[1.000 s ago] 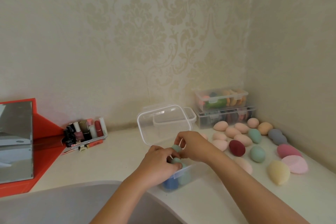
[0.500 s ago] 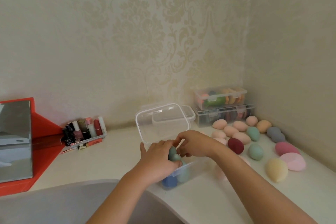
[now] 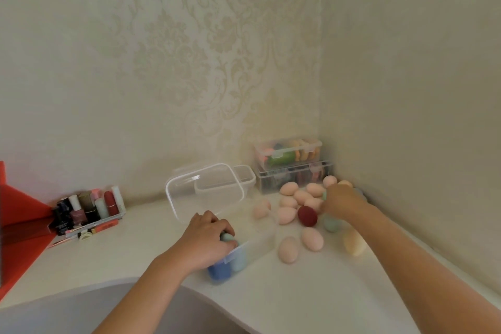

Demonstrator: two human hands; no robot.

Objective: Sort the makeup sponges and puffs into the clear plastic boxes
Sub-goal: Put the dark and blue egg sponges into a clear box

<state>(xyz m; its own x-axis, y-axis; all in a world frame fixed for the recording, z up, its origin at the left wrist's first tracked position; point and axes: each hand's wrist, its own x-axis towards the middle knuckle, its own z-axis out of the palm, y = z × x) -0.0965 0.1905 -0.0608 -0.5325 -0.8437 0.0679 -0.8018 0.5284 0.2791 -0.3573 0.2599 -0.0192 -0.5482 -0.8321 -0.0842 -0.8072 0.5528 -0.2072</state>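
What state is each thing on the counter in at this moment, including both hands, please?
Front clear box: open, lid raised, partly filled.
Left hand: gripping a green sponge at that box's rim.
Right hand: reaching out to the right; grip unclear.
Top stacked box: closed, filled.
Bottom stacked box: closed, filled.
Pink sponges: loose on the counter.

egg-shaped sponges [image 3: 312,238] lie beside an open, partly filled clear box [image 3: 259,245].
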